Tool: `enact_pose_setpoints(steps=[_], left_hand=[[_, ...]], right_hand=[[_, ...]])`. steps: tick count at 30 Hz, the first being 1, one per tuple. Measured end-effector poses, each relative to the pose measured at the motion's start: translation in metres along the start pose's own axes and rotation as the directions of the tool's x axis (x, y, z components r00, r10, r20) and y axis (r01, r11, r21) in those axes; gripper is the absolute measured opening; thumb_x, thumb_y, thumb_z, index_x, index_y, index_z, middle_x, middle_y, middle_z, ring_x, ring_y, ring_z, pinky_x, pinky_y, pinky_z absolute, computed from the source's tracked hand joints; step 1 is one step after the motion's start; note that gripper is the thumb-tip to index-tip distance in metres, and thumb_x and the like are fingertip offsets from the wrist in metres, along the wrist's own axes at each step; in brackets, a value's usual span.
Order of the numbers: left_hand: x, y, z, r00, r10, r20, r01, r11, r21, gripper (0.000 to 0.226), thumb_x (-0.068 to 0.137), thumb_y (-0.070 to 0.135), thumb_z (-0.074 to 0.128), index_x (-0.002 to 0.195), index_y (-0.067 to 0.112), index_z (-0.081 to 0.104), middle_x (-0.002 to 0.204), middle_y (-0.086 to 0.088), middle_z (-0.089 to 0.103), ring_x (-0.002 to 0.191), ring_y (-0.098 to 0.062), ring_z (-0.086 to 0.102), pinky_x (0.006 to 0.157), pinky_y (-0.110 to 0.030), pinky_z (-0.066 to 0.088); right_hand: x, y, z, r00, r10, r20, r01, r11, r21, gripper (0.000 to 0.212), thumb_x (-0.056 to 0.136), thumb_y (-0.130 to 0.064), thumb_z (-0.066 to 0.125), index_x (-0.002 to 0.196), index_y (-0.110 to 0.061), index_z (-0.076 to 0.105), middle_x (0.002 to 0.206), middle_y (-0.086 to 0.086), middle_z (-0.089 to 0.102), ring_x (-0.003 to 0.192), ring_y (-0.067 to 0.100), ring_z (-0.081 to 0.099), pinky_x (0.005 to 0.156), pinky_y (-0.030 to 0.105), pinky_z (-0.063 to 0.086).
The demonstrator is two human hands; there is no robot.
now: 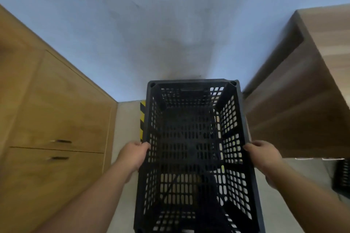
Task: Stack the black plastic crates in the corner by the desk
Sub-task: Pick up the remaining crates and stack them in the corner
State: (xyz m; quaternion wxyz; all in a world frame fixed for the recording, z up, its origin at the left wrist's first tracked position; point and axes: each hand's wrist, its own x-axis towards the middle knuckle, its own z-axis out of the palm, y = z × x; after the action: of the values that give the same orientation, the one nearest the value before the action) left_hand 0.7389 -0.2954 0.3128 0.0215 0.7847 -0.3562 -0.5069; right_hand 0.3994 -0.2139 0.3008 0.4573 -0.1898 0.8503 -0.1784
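crate [195, 149]: sitting in the lower centre of the frame, open top facing the camera, its far end near the wall [170, 24]
left hand [132, 157]: gripping the crate's left rim, fingers curling over the edge
right hand [263, 155]: gripping the right rim, fingers wrapping it
cabinet [53, 119]: standing at left
desk [303, 91]: standing at right
second crate [342, 178]: showing partly at the right edge

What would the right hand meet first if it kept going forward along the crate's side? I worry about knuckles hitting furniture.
Probably the wooden desk: its side panel lies just ahead and outward of the right hand, close beside the black crate. Depth is unclear, so the gap may be enough.
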Motion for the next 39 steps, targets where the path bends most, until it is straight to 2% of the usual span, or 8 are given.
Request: enact_pose_setpoints(steps=[7,12,15,18,24,28,36,39], left_hand=[[0.069,0.034,0.009,0.994,-0.093,-0.053,0.088,0.993,-0.079,0.035,0.099,0.039,0.058,0.121,0.014,0.070,0.110,-0.008,0.077,0.105,-0.031,0.071,0.103,-0.052,0.055],[0.107,0.057,0.011,0.994,-0.078,-0.075,0.072,0.993,-0.090,0.042,0.098,0.039,0.057,0.127,0.012,0.069,0.111,-0.008,0.076,0.106,-0.031,0.070,0.103,-0.052,0.054],[0.125,0.067,0.008,0.994,-0.070,-0.082,0.063,0.994,-0.089,0.044,0.099,0.039,0.057,0.131,0.011,0.067,0.115,-0.008,0.075,0.109,-0.031,0.069,0.105,-0.053,0.053],[0.138,0.072,0.004,0.994,-0.051,-0.096,0.045,0.997,-0.070,0.038,0.102,0.035,0.056,0.130,0.011,0.067,0.111,-0.006,0.076,0.106,-0.029,0.070,0.102,-0.052,0.054],[0.153,0.068,-0.001,0.993,0.019,-0.112,-0.015,0.999,0.032,0.020,0.104,0.017,0.056,0.118,0.013,0.069,0.108,-0.006,0.075,0.097,-0.026,0.070,0.085,-0.039,0.054],[0.153,0.060,-0.002,0.990,0.087,-0.113,-0.078,0.993,0.088,0.022,0.104,0.015,0.056,0.124,0.015,0.065,0.111,-0.006,0.074,0.101,-0.029,0.071,0.096,-0.051,0.059],[0.150,0.066,-0.005,0.991,0.115,-0.071,-0.099,0.975,0.199,0.018,0.105,0.016,0.056,0.122,0.014,0.062,0.112,-0.010,0.072,0.103,-0.031,0.069,0.094,-0.052,0.060],[0.145,0.063,-0.002,0.991,0.112,-0.076,-0.093,0.973,0.213,0.019,0.106,0.015,0.054,0.124,0.013,0.060,0.111,-0.011,0.071,0.101,-0.033,0.069,0.090,-0.052,0.061]], right_hand=[[0.074,-0.055,0.020,0.998,-0.060,0.036,0.063,0.992,-0.112,0.034,0.094,-0.028,0.058,0.122,-0.013,0.071,0.103,0.008,0.073,0.094,0.029,0.068,0.079,0.037,0.055],[0.111,-0.083,0.029,0.997,-0.059,0.048,0.067,0.984,-0.164,0.035,0.093,-0.031,0.057,0.120,-0.015,0.072,0.108,0.007,0.075,0.103,0.031,0.068,0.096,0.046,0.055],[0.123,-0.093,0.035,0.997,-0.066,0.037,0.071,0.987,-0.146,0.029,0.091,-0.031,0.057,0.113,-0.019,0.071,0.101,0.004,0.074,0.099,0.030,0.069,0.095,0.053,0.057],[0.129,-0.100,0.042,0.996,-0.082,0.023,0.084,0.985,-0.148,0.044,0.084,-0.037,0.056,0.123,-0.020,0.069,0.106,0.003,0.074,0.101,0.030,0.069,0.094,0.054,0.057],[0.125,-0.099,0.049,0.993,-0.122,0.006,0.120,0.968,-0.221,0.039,0.093,-0.021,0.058,0.132,-0.018,0.062,0.113,0.005,0.073,0.101,0.030,0.069,0.092,0.053,0.058],[0.124,-0.095,0.050,0.988,-0.155,0.004,0.151,0.954,-0.259,0.039,0.099,-0.015,0.057,0.138,-0.019,0.059,0.119,0.004,0.072,0.102,0.029,0.068,0.091,0.052,0.058],[0.117,-0.099,0.052,0.989,-0.143,-0.021,0.129,0.936,-0.326,0.040,0.099,-0.012,0.054,0.138,-0.020,0.056,0.095,-0.002,0.071,0.082,0.026,0.071,0.077,0.052,0.062],[0.115,-0.098,0.052,0.991,-0.130,-0.019,0.116,0.935,-0.335,0.040,0.099,-0.012,0.052,0.139,-0.022,0.054,0.099,0.001,0.074,0.082,0.027,0.072,0.077,0.053,0.062]])
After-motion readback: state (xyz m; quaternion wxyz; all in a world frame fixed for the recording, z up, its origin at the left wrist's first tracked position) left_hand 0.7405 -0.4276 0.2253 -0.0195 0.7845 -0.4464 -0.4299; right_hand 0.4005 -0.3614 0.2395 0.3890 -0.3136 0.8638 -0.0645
